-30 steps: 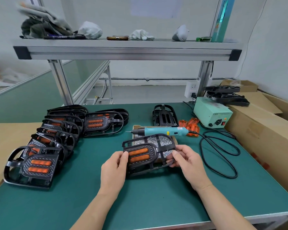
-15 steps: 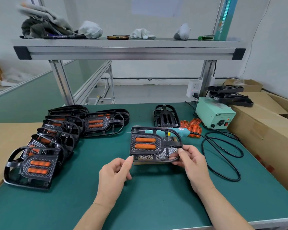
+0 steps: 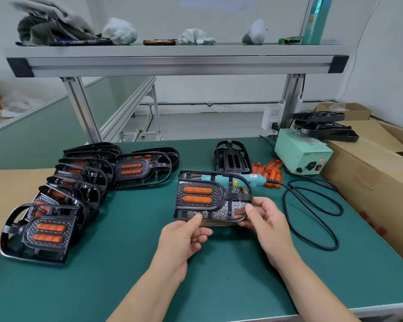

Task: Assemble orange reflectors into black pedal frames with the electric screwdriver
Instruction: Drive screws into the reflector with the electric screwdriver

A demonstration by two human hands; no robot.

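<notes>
I hold a black pedal frame (image 3: 228, 196) with two orange reflectors (image 3: 197, 194) upright above the green table. My left hand (image 3: 184, 238) pinches its lower left edge and my right hand (image 3: 265, 219) grips its lower right edge. Behind it lies the teal electric screwdriver (image 3: 247, 180), partly hidden by the frame. A tray of small screws (image 3: 219, 213) shows through the frame's openings. Loose orange reflectors (image 3: 269, 171) lie beside an empty black frame (image 3: 230, 159).
A row of several finished pedals (image 3: 47, 231) runs along the table's left side, with another (image 3: 140, 169) further back. The green power supply box (image 3: 300, 152) and its looped black cable (image 3: 312, 212) are on the right. Cardboard boxes (image 3: 370, 182) border the right edge.
The pedal frame was lifted from a flat tilt to upright and facing me. My left hand let go of the frame's left end and now pinches its lower edge.
</notes>
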